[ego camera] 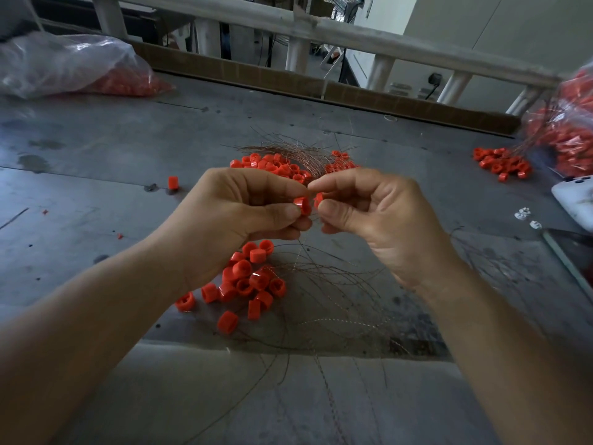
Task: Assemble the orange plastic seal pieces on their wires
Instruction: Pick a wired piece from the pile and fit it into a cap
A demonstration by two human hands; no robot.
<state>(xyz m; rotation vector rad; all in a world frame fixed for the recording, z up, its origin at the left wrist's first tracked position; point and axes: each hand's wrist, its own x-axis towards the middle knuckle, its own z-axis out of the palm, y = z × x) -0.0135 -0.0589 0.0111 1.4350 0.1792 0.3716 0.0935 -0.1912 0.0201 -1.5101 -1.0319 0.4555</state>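
The orange seal piece (302, 205) sat pinched between the thumb and forefinger of the left hand (244, 213), raised above the table (96, 149) near the middle of the view. Its open mouth was turned toward a second orange piece (318, 199), which the right hand (378, 216) pinched just beside it; each grip was closed tight on its part, and the two pieces were almost touching. A thin wire (301, 248) trailed down from between the fingers, though it was too fine and blurred for me to tell whether it ran through either piece. To my eye the step was the mating of the two halves over that wire. Doing it well would call for lining the mouths up square before pressing, holding the wire taut and centred so it did not kink or slip out, and squeezing with the fingertips until the halves seated flush. Below the hands lay a near heap (247, 281) of loose orange pieces beside a fan of loose wires (324, 284), within easy reach for the next one. A far heap (272, 165) lay beyond the knuckles, and a clear bag (64, 65) of more stock rested at the far left of the table.
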